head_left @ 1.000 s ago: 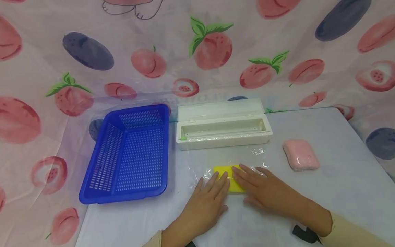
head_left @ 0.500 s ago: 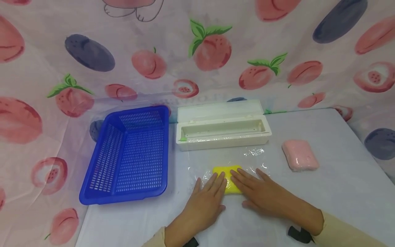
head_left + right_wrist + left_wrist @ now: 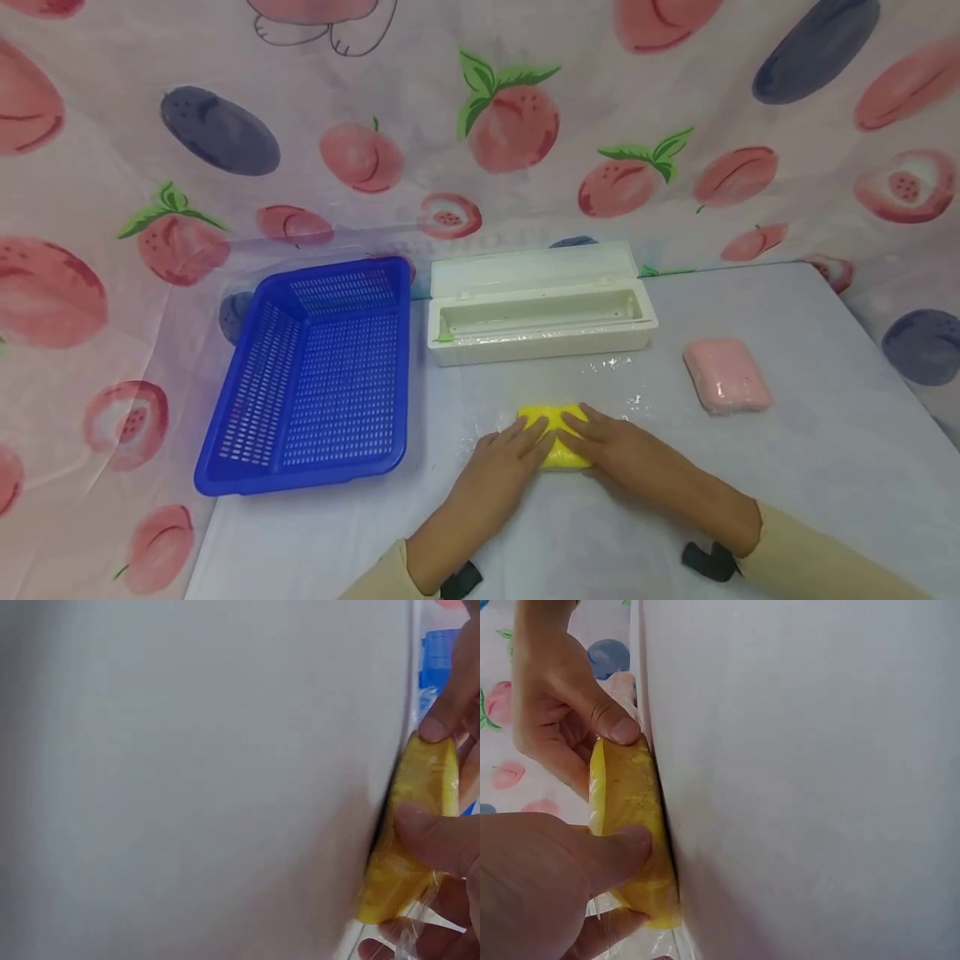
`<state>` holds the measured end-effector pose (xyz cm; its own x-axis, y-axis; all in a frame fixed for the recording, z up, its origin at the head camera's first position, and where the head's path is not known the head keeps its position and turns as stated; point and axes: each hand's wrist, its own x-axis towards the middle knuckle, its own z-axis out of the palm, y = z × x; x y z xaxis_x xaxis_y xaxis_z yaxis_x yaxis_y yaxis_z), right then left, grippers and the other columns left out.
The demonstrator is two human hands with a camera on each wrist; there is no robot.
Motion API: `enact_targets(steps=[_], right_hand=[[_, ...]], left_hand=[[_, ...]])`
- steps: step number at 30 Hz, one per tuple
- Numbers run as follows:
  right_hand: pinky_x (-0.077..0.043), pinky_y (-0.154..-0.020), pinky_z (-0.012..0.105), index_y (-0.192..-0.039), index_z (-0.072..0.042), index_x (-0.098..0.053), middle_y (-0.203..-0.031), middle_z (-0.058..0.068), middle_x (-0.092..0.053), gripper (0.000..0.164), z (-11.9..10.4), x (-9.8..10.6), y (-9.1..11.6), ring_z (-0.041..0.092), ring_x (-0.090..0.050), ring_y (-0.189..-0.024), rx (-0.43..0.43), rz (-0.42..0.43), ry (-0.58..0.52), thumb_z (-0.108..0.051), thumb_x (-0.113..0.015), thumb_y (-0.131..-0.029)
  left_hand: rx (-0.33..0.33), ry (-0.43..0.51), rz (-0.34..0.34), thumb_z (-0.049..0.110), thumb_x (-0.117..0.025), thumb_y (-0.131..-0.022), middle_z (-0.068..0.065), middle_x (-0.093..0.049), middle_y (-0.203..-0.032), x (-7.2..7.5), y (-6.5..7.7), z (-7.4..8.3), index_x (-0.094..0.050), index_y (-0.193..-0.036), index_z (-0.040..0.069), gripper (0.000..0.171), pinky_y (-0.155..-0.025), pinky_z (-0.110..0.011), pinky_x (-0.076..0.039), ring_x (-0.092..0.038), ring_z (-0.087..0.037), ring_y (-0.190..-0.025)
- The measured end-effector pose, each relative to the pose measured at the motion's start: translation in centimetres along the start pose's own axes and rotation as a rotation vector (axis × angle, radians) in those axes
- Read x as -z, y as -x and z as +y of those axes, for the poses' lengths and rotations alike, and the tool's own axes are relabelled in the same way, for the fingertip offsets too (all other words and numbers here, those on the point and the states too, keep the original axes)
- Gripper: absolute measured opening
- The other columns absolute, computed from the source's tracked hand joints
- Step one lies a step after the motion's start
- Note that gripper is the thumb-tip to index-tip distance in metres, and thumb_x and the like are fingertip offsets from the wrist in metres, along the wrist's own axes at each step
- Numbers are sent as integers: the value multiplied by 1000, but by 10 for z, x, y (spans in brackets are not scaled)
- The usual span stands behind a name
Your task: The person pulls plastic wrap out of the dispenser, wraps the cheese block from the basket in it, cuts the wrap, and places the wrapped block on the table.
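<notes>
A yellow rectangular block (image 3: 564,457) with clear plastic film over it lies on the white table in front of me. My left hand (image 3: 491,475) grips its left part, fingers bent over the top. From the other side my right hand (image 3: 637,458) holds it, fingers over the top right. In the left wrist view, the left thumb (image 3: 626,847) presses the block's near face. The right wrist view shows the right thumb (image 3: 420,825) on that same face, with loose film (image 3: 411,937) bunched near the fingers below.
Behind the block stands a white cling film box (image 3: 540,343) with its lid raised. A blue plastic basket (image 3: 337,400) is at the left. To the right lies a pink film-wrapped block (image 3: 726,375). A fruit-patterned cloth (image 3: 420,100) hangs behind the table.
Both hands lay flatter, fingers straight on the film and block; now their fingers bend and grip the block, and the thumbs have gone to its near side. The film has drawn in.
</notes>
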<state>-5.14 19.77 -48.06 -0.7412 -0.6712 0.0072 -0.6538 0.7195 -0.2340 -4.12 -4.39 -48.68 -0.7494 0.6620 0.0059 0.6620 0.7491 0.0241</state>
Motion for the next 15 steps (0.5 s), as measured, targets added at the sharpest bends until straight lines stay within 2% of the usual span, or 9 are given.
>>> enact_targets(steps=[4,9,15], right_hand=[[-57,-96,48,-140,-15,-63,-145,9,-61,53,-3,2,2,34,-62,-129,27,11,-36,-20,-78,-89],[-57,-95,47,-140,-16,-63,-143,8,-63,54,-3,2,7,33,-64,-126,39,6,-69,-19,-79,-89],[-56,-97,50,-143,-20,-60,-144,3,-62,53,-4,4,10,30,-65,-125,-28,-42,-138,-23,-75,-92]], left_hand=[[-12,38,2,12,-58,-100,4,-50,-156,2,4,1,-52,-150,23,52,-98,-39,-54,-51,-21,-142],[-23,88,25,11,-57,-100,4,-53,-154,3,9,2,-53,-150,22,51,-97,-38,-55,-54,-20,-139],[-54,131,87,11,-60,-100,4,-58,-148,4,12,1,-55,-148,20,49,-97,-37,-56,-60,-18,-132]])
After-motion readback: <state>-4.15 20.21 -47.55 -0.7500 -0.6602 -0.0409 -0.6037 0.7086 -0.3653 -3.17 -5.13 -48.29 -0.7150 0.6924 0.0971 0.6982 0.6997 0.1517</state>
